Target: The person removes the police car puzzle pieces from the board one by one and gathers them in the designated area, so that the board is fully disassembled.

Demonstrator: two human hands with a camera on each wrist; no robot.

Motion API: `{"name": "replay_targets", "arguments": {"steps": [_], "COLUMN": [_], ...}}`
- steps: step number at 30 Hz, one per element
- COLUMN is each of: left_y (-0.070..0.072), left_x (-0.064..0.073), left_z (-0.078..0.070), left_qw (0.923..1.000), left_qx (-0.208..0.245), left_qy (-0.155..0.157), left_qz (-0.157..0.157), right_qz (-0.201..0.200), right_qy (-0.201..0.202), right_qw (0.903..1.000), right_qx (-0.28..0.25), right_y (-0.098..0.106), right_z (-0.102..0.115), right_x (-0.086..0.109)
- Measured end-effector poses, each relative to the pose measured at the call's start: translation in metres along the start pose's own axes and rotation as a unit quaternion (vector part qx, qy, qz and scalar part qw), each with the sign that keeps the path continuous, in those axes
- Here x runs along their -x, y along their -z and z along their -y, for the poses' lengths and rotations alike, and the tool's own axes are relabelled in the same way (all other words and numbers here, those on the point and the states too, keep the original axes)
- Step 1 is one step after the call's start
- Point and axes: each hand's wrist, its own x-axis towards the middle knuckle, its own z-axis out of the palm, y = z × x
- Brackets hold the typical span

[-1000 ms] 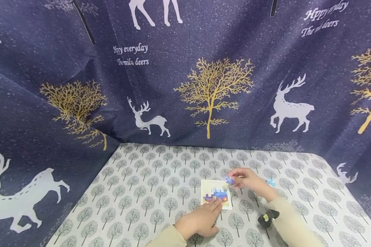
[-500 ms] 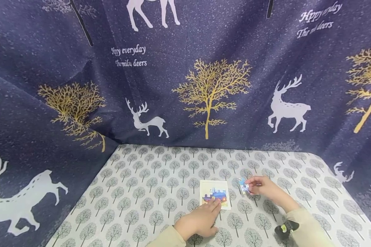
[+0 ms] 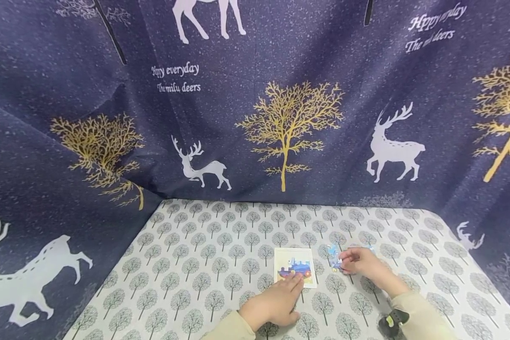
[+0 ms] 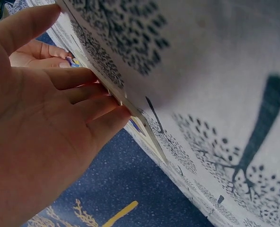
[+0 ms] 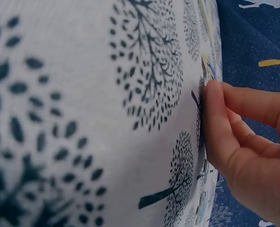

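Left hand (image 3: 278,301) at 7 o'clock of a white-bordered rectangular card (image 3: 295,264) bearing a blue train picture, fingers resting on it. Right hand (image 3: 361,265) at card's 3 o'clock, fingertips pinching a small blue flat piece (image 3: 335,259). White tree-print cloth (image 3: 212,278) beneath; navy deer-and-tree fabric (image 3: 255,61) hangs toward 12.

Dark navy, white-speckled fabric backdrop (image 3: 229,113) behind and at left, loosely creased near left corner. Across it: gold leafless printed trees (image 3: 285,144), white antlered printed deer (image 3: 397,152), white cursive printed lettering (image 3: 176,71). Below, white cloth-covered surface (image 3: 178,257) with rows of grey round-crowned printed trees (image 3: 220,265). Soft, even light.
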Motion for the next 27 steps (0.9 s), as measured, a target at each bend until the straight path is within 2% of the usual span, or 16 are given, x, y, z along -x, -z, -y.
{"name": "replay_targets", "arguments": {"steps": [9,17,22,27], "left_y": [-0.002,-0.001,0.000,0.000], "left_x": [-0.001,-0.001,-0.001,-0.001], "left_z": [0.001,0.001,0.001,0.001], "left_qw": [1.0000,1.0000,1.0000,1.0000], "left_qx": [-0.004,0.004,0.003,-0.002], "left_qy": [-0.003,-0.005,-0.005,-0.003], "left_qz": [0.003,0.007,0.006,0.006], "right_qz": [-0.044,-0.040,-0.049,-0.027], "right_qy": [-0.008,0.001,0.021,0.070], "right_qw": [0.9960,0.9953,0.9922,0.9909], "right_qx": [0.077,0.089,0.113,0.112], "right_y": [-0.006,-0.004,-0.002,-0.004], "right_z": [0.005,0.009,0.009,0.011], "right_x": [-0.002,-0.002,-0.006,-0.014]}}
